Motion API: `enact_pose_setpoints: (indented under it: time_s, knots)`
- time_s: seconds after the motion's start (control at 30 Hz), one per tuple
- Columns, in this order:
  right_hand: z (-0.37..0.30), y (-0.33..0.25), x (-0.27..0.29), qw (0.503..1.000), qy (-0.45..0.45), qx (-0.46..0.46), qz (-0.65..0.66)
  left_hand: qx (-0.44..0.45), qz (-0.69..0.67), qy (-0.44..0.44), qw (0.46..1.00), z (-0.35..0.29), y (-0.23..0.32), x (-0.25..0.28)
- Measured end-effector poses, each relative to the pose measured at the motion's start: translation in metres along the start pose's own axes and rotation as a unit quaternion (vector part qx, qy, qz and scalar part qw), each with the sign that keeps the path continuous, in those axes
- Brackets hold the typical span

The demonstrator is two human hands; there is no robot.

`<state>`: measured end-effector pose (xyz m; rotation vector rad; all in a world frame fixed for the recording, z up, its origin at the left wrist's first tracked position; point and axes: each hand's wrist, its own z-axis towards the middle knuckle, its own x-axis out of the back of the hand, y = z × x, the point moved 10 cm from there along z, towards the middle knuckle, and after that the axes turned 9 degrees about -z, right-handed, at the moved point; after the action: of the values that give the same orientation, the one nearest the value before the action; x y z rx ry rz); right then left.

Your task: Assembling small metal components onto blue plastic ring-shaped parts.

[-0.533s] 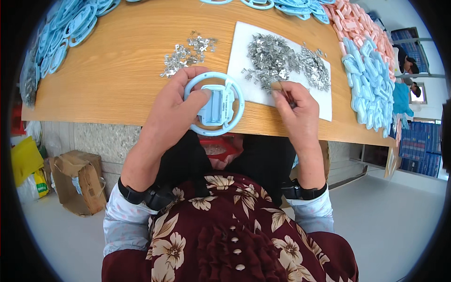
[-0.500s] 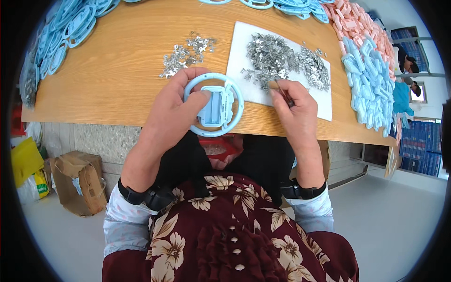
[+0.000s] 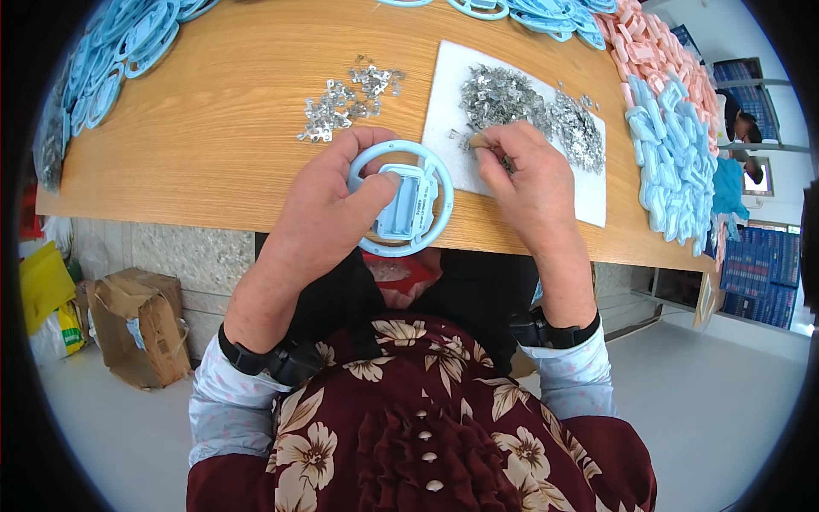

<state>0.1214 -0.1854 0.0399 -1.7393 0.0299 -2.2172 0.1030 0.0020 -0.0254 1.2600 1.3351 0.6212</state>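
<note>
My left hand [image 3: 328, 200] grips a light-blue plastic ring-shaped housing [image 3: 445, 205] by its left side, over the table's near edge. Its thumb lies on the rectangular middle part, which has a hollow like a battery compartment facing up. To the right, my right hand [image 3: 533, 179] is closed, thumb and forefinger pinched together at the near side of a heap of small silvery metal pieces [image 3: 503, 98]. Dark metallic bits show under its curled fingers; their exact shape is partly hidden. The heap lies on a white foam sheet [image 3: 452, 77].
A smaller scatter of metal pieces [image 3: 328, 111] lies beyond my left hand. Blue ring housings [image 3: 141, 43] are piled at the far left, with more along the back. Blue plastic parts [image 3: 670, 162] and pink ones [image 3: 644, 43] heap up at right. A cardboard box [image 3: 141, 328] stands on the floor.
The ring housing and my left hand have shifted slightly right and nearer. My right hand's fingertips have moved left and a little farther away, along the metal heap's near side.
</note>
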Motion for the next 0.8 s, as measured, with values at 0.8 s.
enact_pose_setpoints:
  time_s: [0.8]
  knots:
    - [-0.006, 0.003, -0.021, 0.807, -0.1, -0.22, 0.539, -0.032, 0.076, -0.049, 0.995, 0.018, 0.011, -0.041]
